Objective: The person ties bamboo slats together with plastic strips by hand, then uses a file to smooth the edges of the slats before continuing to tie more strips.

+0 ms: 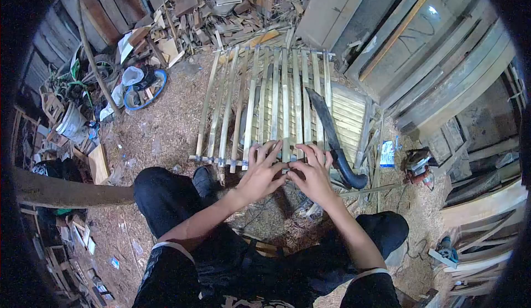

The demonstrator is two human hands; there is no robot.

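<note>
Black cloth of a short-sleeved shirt with pale printing lies nearest, above dark trousers with the knees spread left and right. Beyond the knees, a rack of long, pale wooden slats stretches from near to far over a brown floor strewn with shavings, its slats joined by crossbars at the near and far ends.

Both hands meet at the rack's near end, right of its middle. The left hand is partly open, fingers spread and slightly bent over the slat ends; the right hand is half curled, its thumb close to the left thumb. I cannot tell whether either pinches anything between its fingers.

Just right of the right hand, a machete with a dark curved blade and black handle lies along the rack's right side, handle near. A grey-framed, pale slatted panel sits further right. At far left is a blue-rimmed round basin; a heap of brown scrap wood lies beyond the rack.
</note>
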